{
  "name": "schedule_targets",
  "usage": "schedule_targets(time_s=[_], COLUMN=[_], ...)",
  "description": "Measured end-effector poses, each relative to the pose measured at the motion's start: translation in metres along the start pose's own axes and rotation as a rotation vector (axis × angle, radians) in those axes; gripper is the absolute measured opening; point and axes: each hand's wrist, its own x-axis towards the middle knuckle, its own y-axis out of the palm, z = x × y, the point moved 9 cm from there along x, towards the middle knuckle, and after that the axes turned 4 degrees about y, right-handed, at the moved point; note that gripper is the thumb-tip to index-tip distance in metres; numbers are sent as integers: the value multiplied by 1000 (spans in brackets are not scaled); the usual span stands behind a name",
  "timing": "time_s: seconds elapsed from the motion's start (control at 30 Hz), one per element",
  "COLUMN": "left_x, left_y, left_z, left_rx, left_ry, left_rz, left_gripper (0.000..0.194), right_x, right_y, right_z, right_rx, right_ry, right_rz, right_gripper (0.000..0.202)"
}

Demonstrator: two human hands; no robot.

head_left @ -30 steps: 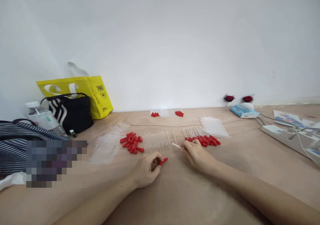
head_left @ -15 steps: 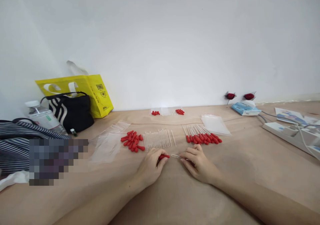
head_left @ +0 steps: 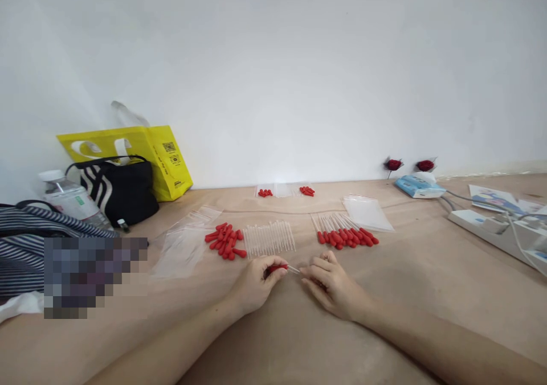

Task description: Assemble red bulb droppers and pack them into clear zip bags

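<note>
Near the middle of the table, my left hand (head_left: 260,282) pinches a red rubber bulb (head_left: 278,268). My right hand (head_left: 330,282) grips a thin clear tube (head_left: 294,269), whose end meets the bulb's opening. Beyond my left hand lies a pile of loose red bulbs (head_left: 226,241), beside a row of clear tubes (head_left: 269,238). Past my right hand several tubes with red bulbs on their ends (head_left: 348,236) lie side by side.
Clear plastic bags (head_left: 183,248) lie at left, and more bags (head_left: 368,213) at right. Small bags with red bulbs (head_left: 306,191) sit by the wall. A yellow bag (head_left: 171,163), black pouch (head_left: 132,194) and bottle (head_left: 74,200) stand left; tissues (head_left: 419,186) and a power strip (head_left: 491,229) right.
My right hand has moved left, bringing the tube to the red bulb; the gap between them has closed. The slanted tube at the right end of the row is no longer visible.
</note>
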Motion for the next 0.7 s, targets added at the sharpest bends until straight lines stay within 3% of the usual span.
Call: schedule_targets(time_s=[0.2, 0.43, 0.7], left_x=[-5, -8, -14], left_y=[-3, -2, 0], left_z=[-3, -19, -42], left_rx=[40, 101, 207], left_ry=[5, 97, 342], left_rz=[-29, 17, -15], left_gripper=[15, 15, 18], right_x=[0, -7, -2], right_y=[-1, -10, -10], right_z=[9, 20, 23], right_rx=[-50, -164, -192], right_ry=[-78, -286, -206], right_rz=[17, -74, -41], right_gripper=[21, 27, 27])
